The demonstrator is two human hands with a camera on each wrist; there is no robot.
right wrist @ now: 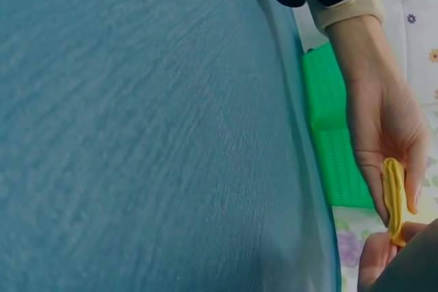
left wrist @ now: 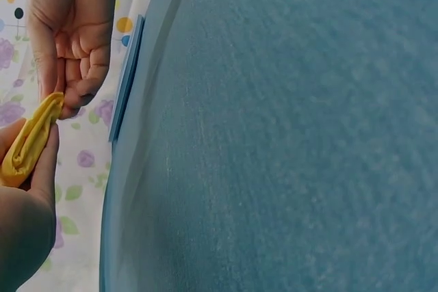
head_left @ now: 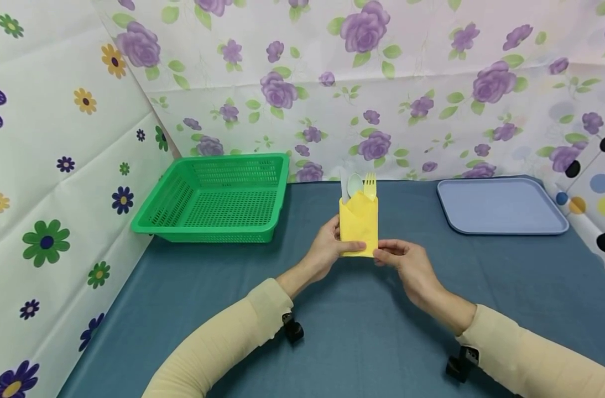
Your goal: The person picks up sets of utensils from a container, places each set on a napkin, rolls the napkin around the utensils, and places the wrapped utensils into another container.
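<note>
A yellow napkin (head_left: 358,224) folded into a pocket stands upright between both hands, raised above the table. Out of its top stick a white plastic knife (head_left: 344,187), a pale spoon (head_left: 354,184) and a yellow fork (head_left: 370,187). My left hand (head_left: 327,247) grips the pocket from the left, thumb across its lower front. At the lower right corner, my right hand (head_left: 404,263) pinches the edge between thumb and fingers. Both wrist views show the folded bottom edge of the napkin (left wrist: 31,138) from below; the cutlery is hidden there.
A green slotted basket (head_left: 210,235) stands at the back left of the blue-clothed table (head_left: 332,342). At the back right lies a light blue tray (head_left: 504,207). Flower-printed sheets (head_left: 322,110) hang behind and at the left side.
</note>
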